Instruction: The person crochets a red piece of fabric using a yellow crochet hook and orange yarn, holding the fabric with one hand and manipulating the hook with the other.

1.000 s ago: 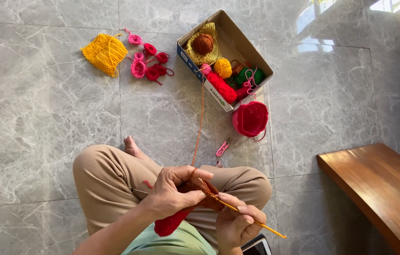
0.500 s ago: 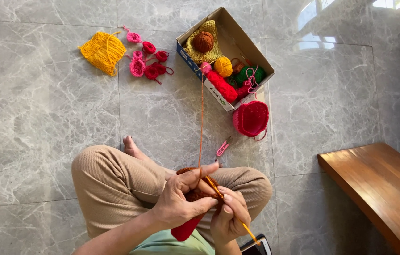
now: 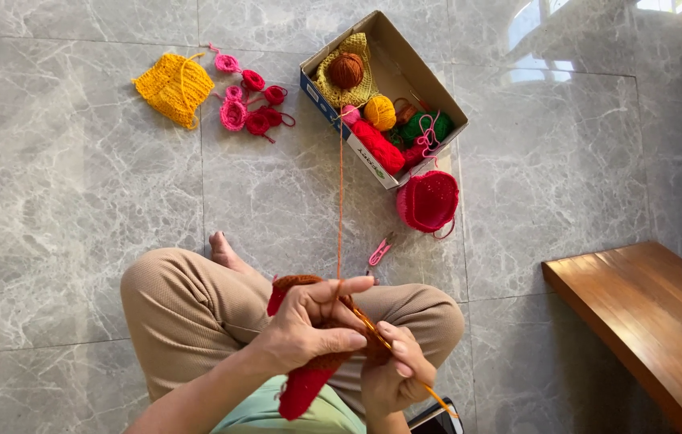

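Gripping the red knitted piece (image 3: 309, 378) in the lap, left hand (image 3: 309, 325) pinches the orange strand (image 3: 340, 201); right hand (image 3: 393, 374) closed on the needle (image 3: 405, 366). Risk: taut strand to the yarn ball (image 3: 346, 70) could snag the box (image 3: 417, 68) edge, dropping stitches.

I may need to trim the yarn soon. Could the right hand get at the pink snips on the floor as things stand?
Probably yes, once freed. The snips lie on bare floor just past the knees, nothing over them. But the right hand holds the needle, so it would need to let go first.
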